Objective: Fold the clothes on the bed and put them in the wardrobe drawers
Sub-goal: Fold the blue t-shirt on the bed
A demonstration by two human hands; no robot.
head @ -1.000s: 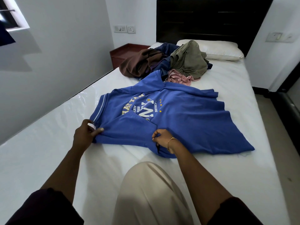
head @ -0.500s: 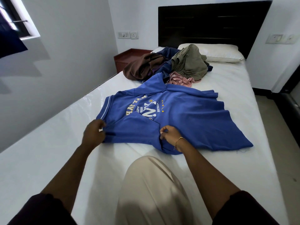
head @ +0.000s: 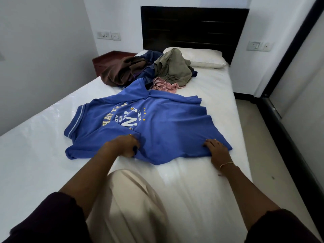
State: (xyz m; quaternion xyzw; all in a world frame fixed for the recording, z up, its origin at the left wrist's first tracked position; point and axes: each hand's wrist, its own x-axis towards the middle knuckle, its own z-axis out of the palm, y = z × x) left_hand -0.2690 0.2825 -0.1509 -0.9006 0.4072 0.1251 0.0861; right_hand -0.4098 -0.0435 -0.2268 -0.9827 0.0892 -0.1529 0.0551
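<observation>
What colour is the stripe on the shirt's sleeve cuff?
Pale grey-white, on the blue shirt; clearest in the head view at the left sleeve cuff.

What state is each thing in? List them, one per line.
blue polo shirt: spread on the bed, partly folded, near sleeve turned in
left hand: fingers curled, gripping the shirt fold
right hand: flat, pressing the shirt hem
clothes pile: crumpled, unfolded, near the pillow
pillow: lying flat at the headboard
</observation>
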